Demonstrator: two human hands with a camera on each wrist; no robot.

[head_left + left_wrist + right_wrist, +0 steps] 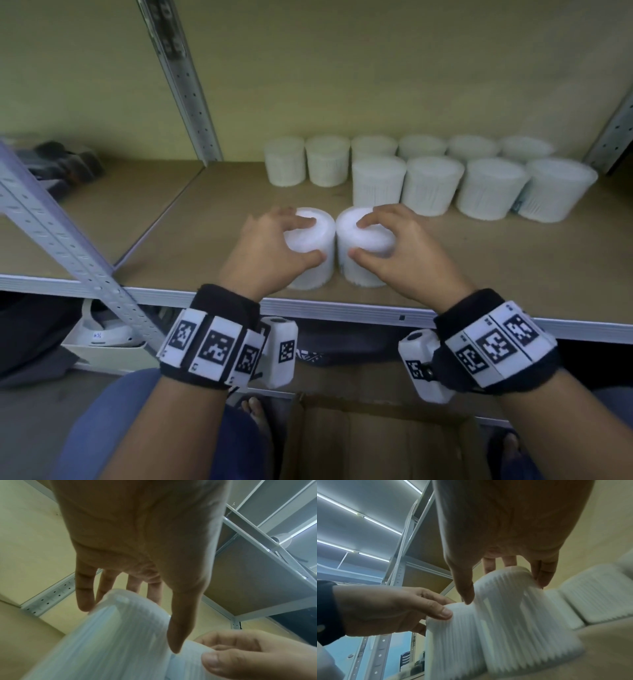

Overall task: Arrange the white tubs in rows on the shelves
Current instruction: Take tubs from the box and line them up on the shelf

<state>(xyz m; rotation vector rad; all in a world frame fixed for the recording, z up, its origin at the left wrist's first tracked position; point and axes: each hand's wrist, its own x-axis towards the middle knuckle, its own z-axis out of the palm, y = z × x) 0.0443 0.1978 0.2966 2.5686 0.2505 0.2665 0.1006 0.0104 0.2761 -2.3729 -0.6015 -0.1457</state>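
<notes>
My left hand (270,246) grips the lid rim of one white ribbed plastic tub (313,253), thumb on the near edge and fingers curled over the far edge. My right hand (404,246) grasps a second white ribbed plastic tub (359,263) the same way. Both tubs stand upright on the brown shelf board (212,219) at the centre of the head view, long axes vertical, lids up, their sides touching or nearly so, close to the shelf's grey metal front edge (342,310).

In the left wrist view my left thumb (181,628) lies down the tub's (109,635) ribbed wall. In the right wrist view my right fingers (544,573) hook over the far rim of the other tub (513,608).

Toward the upper right of the head view, more white tubs stand upright in two rows: a back row of six (373,147) along the yellowish rear wall and a front row of four (435,185) just before it, at the right end.

At the bottom centre of the head view an open brown cardboard box (376,442) sits below the shelf; I cannot tell what it holds.
</notes>
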